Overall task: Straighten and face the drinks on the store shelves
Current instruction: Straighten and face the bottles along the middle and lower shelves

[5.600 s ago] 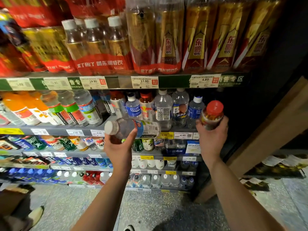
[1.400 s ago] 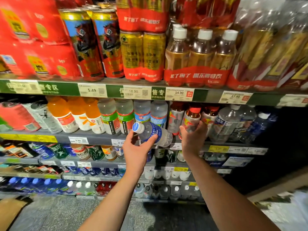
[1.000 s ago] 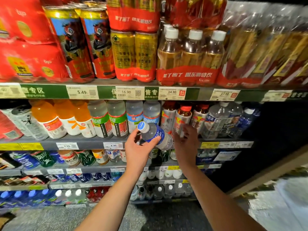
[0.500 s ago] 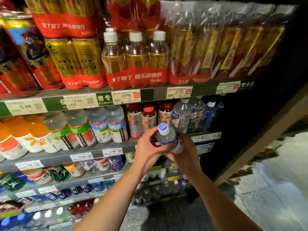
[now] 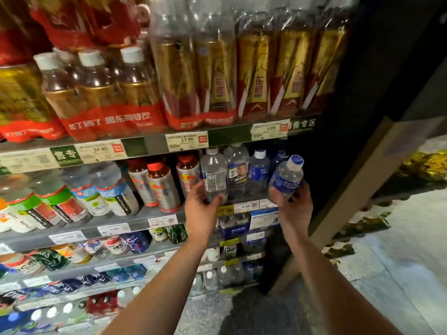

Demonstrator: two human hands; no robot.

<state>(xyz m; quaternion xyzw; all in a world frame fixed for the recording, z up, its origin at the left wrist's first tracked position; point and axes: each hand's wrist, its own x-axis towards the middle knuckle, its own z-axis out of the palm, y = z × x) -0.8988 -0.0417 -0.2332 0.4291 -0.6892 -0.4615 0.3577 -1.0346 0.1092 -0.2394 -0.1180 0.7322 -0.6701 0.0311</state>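
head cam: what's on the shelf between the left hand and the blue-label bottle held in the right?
In the head view, between the left hand and the blue-label bottle: three upright bottles, two clear bottles and a blue-label shelf bottle.

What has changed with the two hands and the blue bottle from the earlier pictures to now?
The blue-label bottle passed from the left hand to the right hand, which now grips it at the shelf's right end. The left hand let go and is open. The red-capped bottles stayed on the shelf.

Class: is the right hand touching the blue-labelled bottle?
Touching. The head view shows the right hand gripping the blue-labelled bottle round its lower half.
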